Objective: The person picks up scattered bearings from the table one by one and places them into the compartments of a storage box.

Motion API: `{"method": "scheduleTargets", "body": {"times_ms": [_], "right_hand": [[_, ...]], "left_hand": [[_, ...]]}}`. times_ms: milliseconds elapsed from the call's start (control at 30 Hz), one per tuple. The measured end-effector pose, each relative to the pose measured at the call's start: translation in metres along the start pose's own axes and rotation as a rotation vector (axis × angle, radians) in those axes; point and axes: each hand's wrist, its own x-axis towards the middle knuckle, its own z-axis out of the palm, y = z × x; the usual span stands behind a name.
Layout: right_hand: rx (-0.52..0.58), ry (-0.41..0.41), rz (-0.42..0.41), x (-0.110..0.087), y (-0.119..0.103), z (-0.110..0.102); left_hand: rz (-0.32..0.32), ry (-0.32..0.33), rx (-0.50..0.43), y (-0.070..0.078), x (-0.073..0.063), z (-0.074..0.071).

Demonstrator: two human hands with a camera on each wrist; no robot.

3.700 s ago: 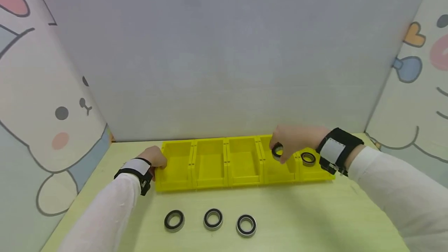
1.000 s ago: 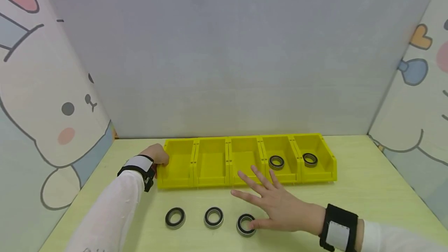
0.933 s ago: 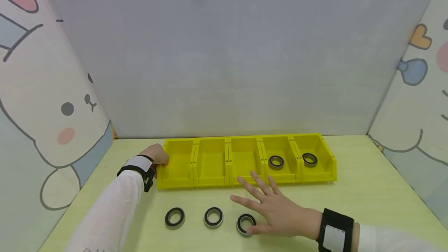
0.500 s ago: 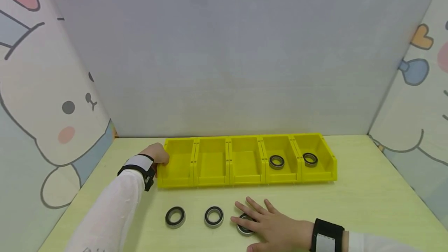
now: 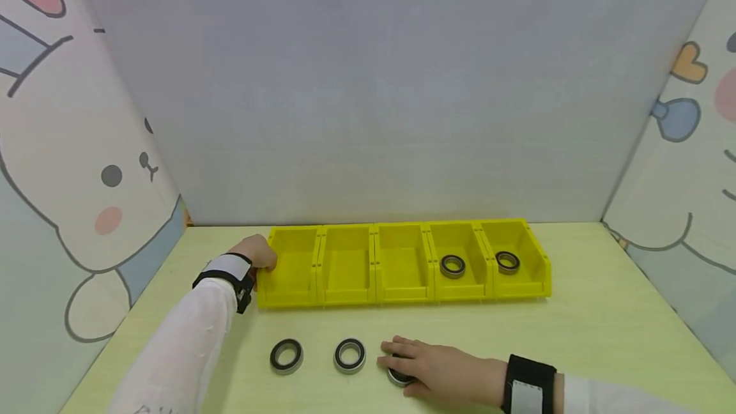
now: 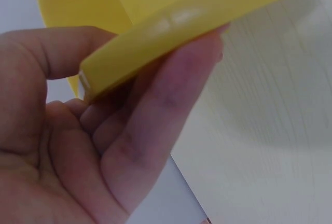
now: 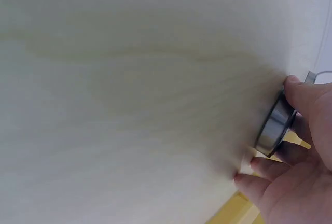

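My left hand [image 5: 257, 253] grips the left side wall of the yellow storage bin row [image 5: 347, 296], thumb on one side and fingers on the other, as the left wrist view shows with the yellow wall [image 6: 155, 37]. On the table in front, my right hand [image 5: 443, 369] has its thumb and fingers around the rightmost loose ball bearing [image 5: 398, 378], largely covering it from above. In the right wrist view the steel side of that bearing [image 7: 275, 128] shows between thumb and fingers, close to the tabletop. Two more bearings, a left one [image 5: 286, 356] and a middle one [image 5: 349, 356], lie flat alongside.
Inside the fourth compartment lies one bearing [image 5: 452, 266], and another bearing [image 5: 508, 262] sits in the rightmost. The bins stand on a pale wood table [image 5: 604, 324]. A grey back panel [image 5: 391, 94] and printed side panels enclose it.
My right hand placed a bearing in the fourth compartment, came back spread open to the front, then lowered and closed its fingers around the rightmost loose bearing. The left hand stays on the bin.
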Motion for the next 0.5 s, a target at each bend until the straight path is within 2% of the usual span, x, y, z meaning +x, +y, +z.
{"method": "scheduleTargets", "body": {"times_ms": [300,500], "right_hand": [[-0.055,-0.088,-0.014,0.023,0.000,-0.019],[-0.113,-0.125,-0.045,0.031,-0.001,-0.030]], "left_hand": [[0.016,0.009,-0.022,-0.002,-0.002,0.002],[0.001,0.012,-0.051,-0.005,0.004,0.003]]}}
